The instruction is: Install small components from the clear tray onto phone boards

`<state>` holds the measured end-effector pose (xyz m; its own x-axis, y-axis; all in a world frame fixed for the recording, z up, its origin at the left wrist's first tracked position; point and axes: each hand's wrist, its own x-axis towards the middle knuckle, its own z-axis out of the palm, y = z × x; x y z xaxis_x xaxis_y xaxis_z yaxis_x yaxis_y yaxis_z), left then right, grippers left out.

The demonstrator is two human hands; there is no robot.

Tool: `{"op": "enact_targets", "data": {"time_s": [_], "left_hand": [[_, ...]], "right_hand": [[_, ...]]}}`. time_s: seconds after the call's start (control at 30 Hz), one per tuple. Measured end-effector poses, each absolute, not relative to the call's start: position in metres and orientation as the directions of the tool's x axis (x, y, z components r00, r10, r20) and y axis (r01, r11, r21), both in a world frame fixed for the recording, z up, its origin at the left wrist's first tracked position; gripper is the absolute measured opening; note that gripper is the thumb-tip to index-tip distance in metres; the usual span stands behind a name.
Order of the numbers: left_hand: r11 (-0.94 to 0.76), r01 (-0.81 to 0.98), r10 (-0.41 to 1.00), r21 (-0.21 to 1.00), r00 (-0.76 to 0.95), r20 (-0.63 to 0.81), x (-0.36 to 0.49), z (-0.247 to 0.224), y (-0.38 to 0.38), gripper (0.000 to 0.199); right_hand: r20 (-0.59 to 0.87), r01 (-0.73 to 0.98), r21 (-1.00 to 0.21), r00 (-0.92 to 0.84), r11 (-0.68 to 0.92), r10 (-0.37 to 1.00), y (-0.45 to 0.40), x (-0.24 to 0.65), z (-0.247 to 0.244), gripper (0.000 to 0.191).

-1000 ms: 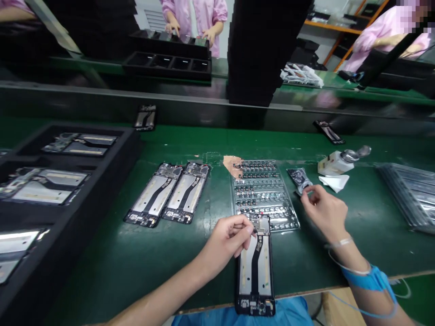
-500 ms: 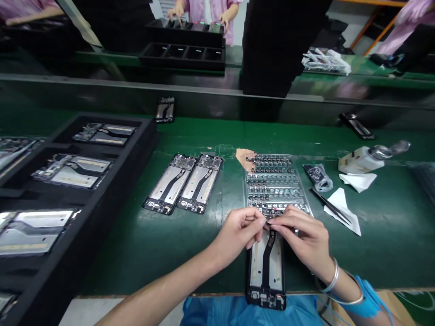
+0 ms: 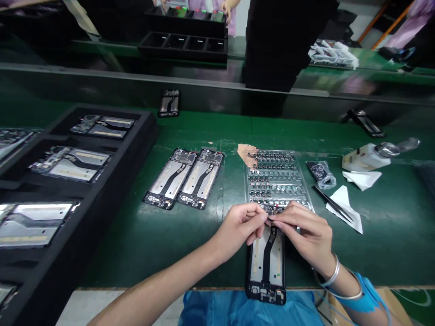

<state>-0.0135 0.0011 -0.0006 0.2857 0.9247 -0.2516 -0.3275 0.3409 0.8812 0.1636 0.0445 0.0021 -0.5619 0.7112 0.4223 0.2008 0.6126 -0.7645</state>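
A phone body point(image 3: 267, 267) with its inside exposed lies at the front edge of the bench, its lower end jutting over the edge. Both my hands meet above its upper end. My left hand point(image 3: 245, 224) is closed in a pinch, fingertips beside those of the other hand. My right hand point(image 3: 304, 231) also pinches, and a tiny dark piece shows between the fingertips, too small to name. Just behind the hands lies a clear plastic tray point(image 3: 307, 194) with rows of small dark parts. The fingers partly hide the phone's upper board.
Two opened phone bodies point(image 3: 200, 179) lie side by side on the green bench. A black foam tray point(image 3: 115, 199) with more stands left. Tweezers point(image 3: 335, 206), white paper point(image 3: 343, 203), a small plastic bag point(image 3: 321, 174) and a bottle point(image 3: 365, 157) are at right. A co-worker's hand point(image 3: 228, 9) shows behind.
The camera view has shifted slightly, so the bench appears a little higher. My hands stay pinched together over the phone's upper end, with only tiny finger movement.
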Motion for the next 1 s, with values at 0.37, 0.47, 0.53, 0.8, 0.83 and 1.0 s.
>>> {"op": "enact_targets", "data": {"time_s": [0.37,0.47,0.53,0.8,0.83,1.0], "left_hand": [[0.304,-0.275,0.935,0.912,0.269,-0.231,-0.0139,0.0034,0.0010,0.023],[0.308,-0.274,0.933,0.911,0.277,-0.232,-0.0134,0.0040,0.0013,0.023],[0.306,-0.267,0.932,0.914,0.278,-0.231,-0.0133,0.0036,0.0012,0.023],[0.215,-0.146,0.957,0.966,0.228,-0.179,-0.0130,0.0035,-0.0018,0.021],[0.200,-0.120,0.960,0.973,0.224,-0.169,-0.0128,0.0037,-0.0021,0.020],[0.139,-0.011,0.970,0.990,0.203,-0.134,-0.0125,0.0042,-0.0017,0.020]], "right_hand": [[0.335,0.254,-0.827,-0.495,0.502,0.802,0.0436,0.1620,0.0036,0.014],[0.245,0.258,-0.875,-0.492,0.409,0.835,0.0434,0.1620,0.0038,0.006],[0.205,0.262,-0.889,-0.508,0.377,0.837,0.0437,0.1615,0.0038,0.005],[-0.036,0.281,-0.953,-0.481,0.116,0.876,0.0441,0.1589,0.0061,0.010],[-0.066,0.270,-0.960,-0.482,0.076,0.874,0.0439,0.1590,0.0065,0.012],[-0.143,0.226,-0.974,-0.509,-0.029,0.849,0.0432,0.1575,0.0069,0.017]]}}
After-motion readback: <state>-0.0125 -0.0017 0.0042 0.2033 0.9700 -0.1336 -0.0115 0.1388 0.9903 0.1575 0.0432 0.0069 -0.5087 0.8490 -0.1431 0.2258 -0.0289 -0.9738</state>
